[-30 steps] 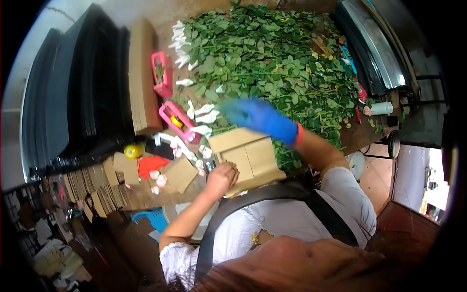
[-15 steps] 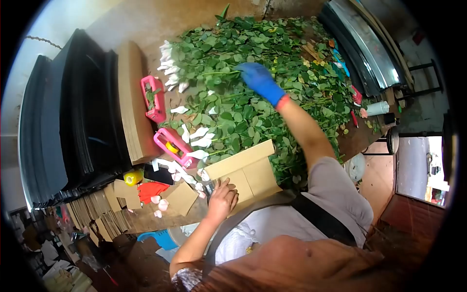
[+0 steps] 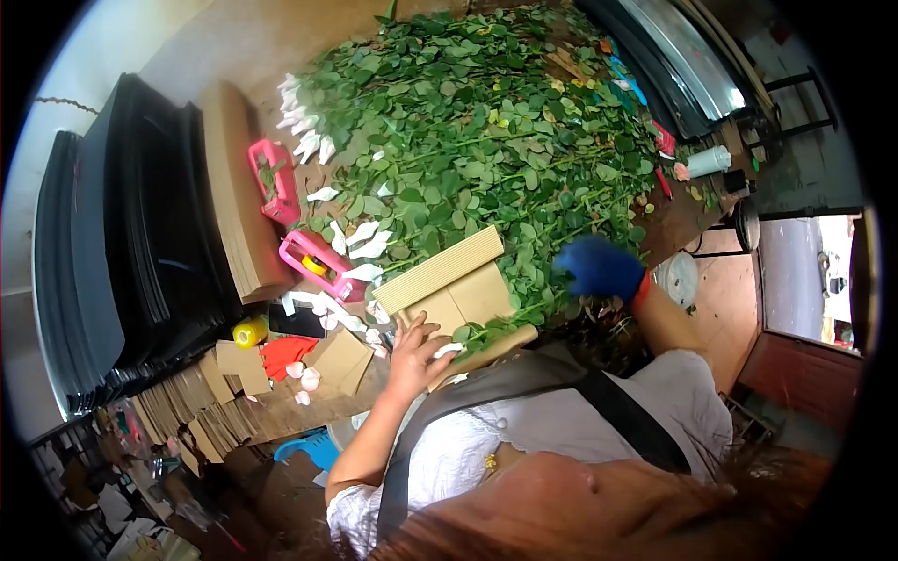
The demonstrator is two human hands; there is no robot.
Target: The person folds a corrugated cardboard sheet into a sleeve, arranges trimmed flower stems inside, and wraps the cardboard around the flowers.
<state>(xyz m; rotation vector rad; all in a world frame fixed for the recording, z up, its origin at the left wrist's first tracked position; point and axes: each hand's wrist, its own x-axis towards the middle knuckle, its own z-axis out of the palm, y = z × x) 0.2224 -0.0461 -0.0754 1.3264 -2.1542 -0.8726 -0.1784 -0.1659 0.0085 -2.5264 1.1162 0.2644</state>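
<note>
My left hand (image 3: 416, 360), bare, lies with fingers spread on a folded corrugated cardboard sheet (image 3: 477, 292) at the table's front edge. Beside its thumb is the white-wrapped bud of a rose (image 3: 447, 351), whose leafy stem stretches rightward over the cardboard. My right hand (image 3: 599, 266), in a blue glove, is right of the cardboard, over the edge of the leaves. Motion smears its fingers, so any grip is hidden. A wide heap of leafy rose stems (image 3: 468, 140) covers the table beyond, with white-wrapped buds (image 3: 372, 243) along its left side.
Two pink tape dispensers (image 3: 318, 266) stand left of the stems. Nearby are a phone (image 3: 297, 320), yellow tape roll (image 3: 250, 332), red cloth (image 3: 285, 358) and loose petals (image 3: 309, 379). Stacked cardboard (image 3: 238, 187) and black sheets (image 3: 159, 243) line the left; a white roll (image 3: 708, 161) sits right.
My right hand has come from the stem heap toward me and to the right. A rose now lies across the cardboard, and my left hand's fingers have spread beside its bud.
</note>
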